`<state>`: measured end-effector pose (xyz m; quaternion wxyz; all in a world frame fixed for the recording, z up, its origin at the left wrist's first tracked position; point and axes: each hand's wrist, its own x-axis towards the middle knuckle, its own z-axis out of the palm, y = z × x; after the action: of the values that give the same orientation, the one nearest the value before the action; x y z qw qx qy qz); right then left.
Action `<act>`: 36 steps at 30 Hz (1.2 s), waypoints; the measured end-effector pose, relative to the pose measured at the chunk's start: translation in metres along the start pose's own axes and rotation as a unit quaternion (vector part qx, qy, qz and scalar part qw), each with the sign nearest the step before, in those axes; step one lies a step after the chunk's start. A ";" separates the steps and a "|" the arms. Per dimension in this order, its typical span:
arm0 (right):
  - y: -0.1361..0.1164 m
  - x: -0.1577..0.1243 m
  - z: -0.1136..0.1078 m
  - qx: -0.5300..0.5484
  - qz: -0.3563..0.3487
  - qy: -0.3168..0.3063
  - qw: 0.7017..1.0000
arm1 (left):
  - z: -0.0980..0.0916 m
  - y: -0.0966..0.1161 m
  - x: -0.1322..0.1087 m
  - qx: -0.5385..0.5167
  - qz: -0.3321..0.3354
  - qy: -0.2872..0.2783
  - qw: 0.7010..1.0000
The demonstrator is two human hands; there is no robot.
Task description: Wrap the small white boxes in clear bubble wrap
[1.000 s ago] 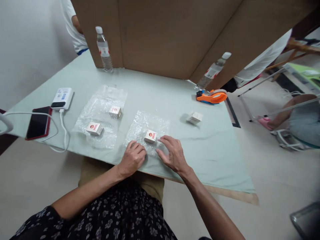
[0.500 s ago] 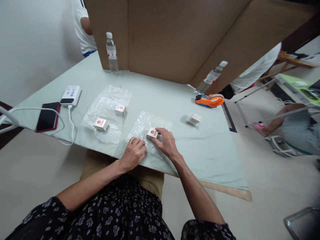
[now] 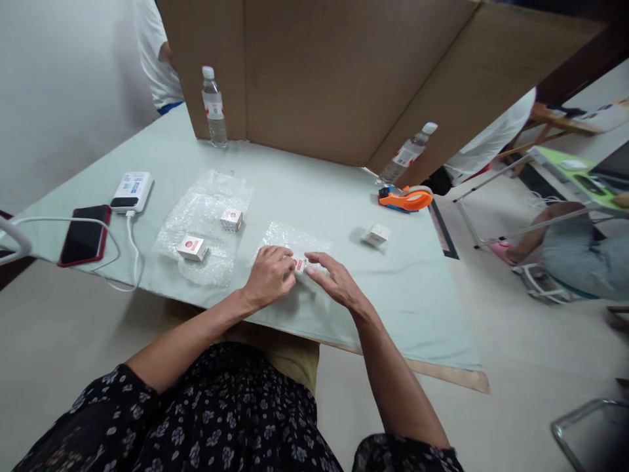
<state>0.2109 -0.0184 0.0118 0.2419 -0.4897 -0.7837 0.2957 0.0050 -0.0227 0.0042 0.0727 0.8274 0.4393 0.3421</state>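
Pale desk [image 3: 417,301] mid-frame, cardboard [image 3: 314,78] towering up top! Left hand [image 3: 268,276], right hand [image 3: 340,283] crowd a box [image 3: 299,265]; fingers gripping? Can't tell.

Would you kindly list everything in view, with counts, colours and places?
small boxes: 4, white, two left, one centre, one right
bubble wrap: at least 2 sheets, clear, left and centre
bottles: 2, clear, back
tape dispenser: 1, orange and blue, right
power bank: 1, white, left
phone: 1, black and red, left
cables: white, left, count unclear
cardboard screen: 1, brown, back
covered table: 1, pale green, centre
side table: 1, bright green, right
other people: at least 2, white and grey clothing, edges
hands: 2, bare, by centre box
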 end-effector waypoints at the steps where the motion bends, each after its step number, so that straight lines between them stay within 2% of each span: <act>1: -0.002 -0.002 -0.003 0.002 -0.003 0.004 1.000 | 0.002 -0.003 0.006 -0.009 -0.017 -0.010 1.000; 5: -0.004 -0.002 0.002 -0.038 -0.003 0.044 0.998 | 0.009 -0.016 0.020 -0.050 -0.078 -0.057 0.994; 7: -0.001 0.002 0.009 -0.024 0.000 0.060 0.998 | 0.013 -0.021 0.021 -0.081 -0.100 -0.070 0.989; 12: 0.002 0.012 0.024 0.031 -0.003 0.101 0.994 | 0.015 -0.026 0.015 -0.155 -0.109 -0.049 0.981; 20: -0.002 0.008 0.036 0.065 -0.006 0.160 0.985 | 0.015 -0.028 0.012 -0.175 -0.097 -0.031 0.979; 28: -0.004 0.003 0.039 0.090 0.021 0.156 0.983 | 0.009 -0.026 0.011 -0.196 -0.101 -0.067 0.973; 33: -0.004 0.000 0.042 0.142 0.045 0.149 0.978 | 0.006 -0.028 0.012 -0.167 -0.102 -0.107 0.975; 36: -0.004 -0.002 0.035 0.193 0.067 0.140 0.969 | 0.003 -0.028 0.009 -0.169 -0.086 -0.110 0.976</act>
<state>0.1859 -0.0298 -0.0104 0.4191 -0.5218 -0.6353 0.3852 -0.0088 0.0015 -0.0049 0.2882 0.7948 0.4344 0.3107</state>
